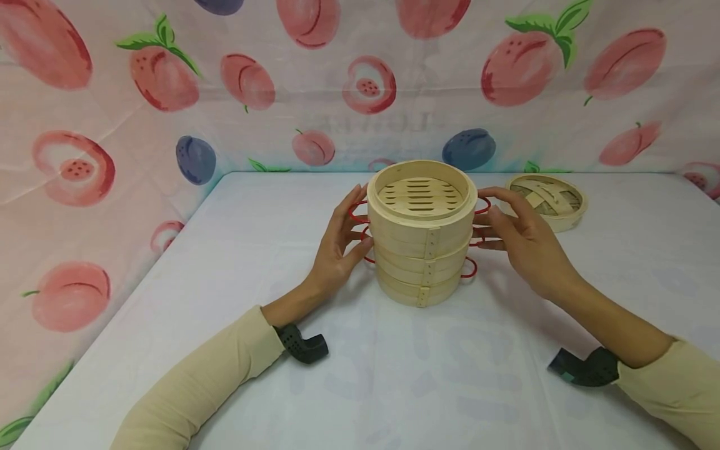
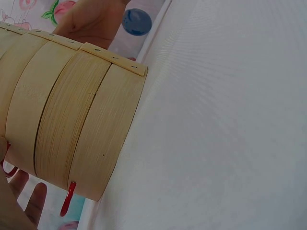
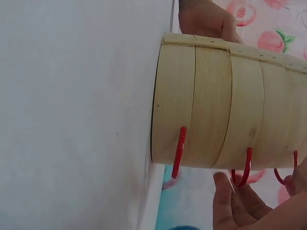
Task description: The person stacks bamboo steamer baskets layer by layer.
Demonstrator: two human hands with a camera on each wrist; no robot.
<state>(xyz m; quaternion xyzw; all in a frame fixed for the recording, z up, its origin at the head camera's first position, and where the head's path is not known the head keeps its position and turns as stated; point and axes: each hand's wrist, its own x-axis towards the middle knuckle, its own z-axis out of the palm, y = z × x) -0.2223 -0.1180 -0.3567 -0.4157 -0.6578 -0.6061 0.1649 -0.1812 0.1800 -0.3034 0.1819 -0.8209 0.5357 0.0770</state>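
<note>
A round bamboo steamer point(image 1: 424, 256) of stacked tiers stands on the white cloth, its slatted top tier uncovered. Small red loop handles point(image 3: 179, 152) stick out from its sides. My left hand point(image 1: 335, 245) is at the left side, fingers stretched along the wall and thumb beside the middle tier's loop. At the right side, my right hand point(image 1: 525, 240) has its fingers extended toward the upper and middle loops. The fingertips point(image 3: 222, 184) are close by the middle loop in the right wrist view. Parts of the left fingers are hidden behind the steamer.
The woven bamboo lid point(image 1: 554, 197) lies on the table behind the right hand. A white cloth covers the table point(image 1: 371, 387). A fruit-print curtain point(image 1: 247, 144) hangs along its back and left edges. Black wrist devices point(image 1: 304, 344) sit by both sleeve cuffs.
</note>
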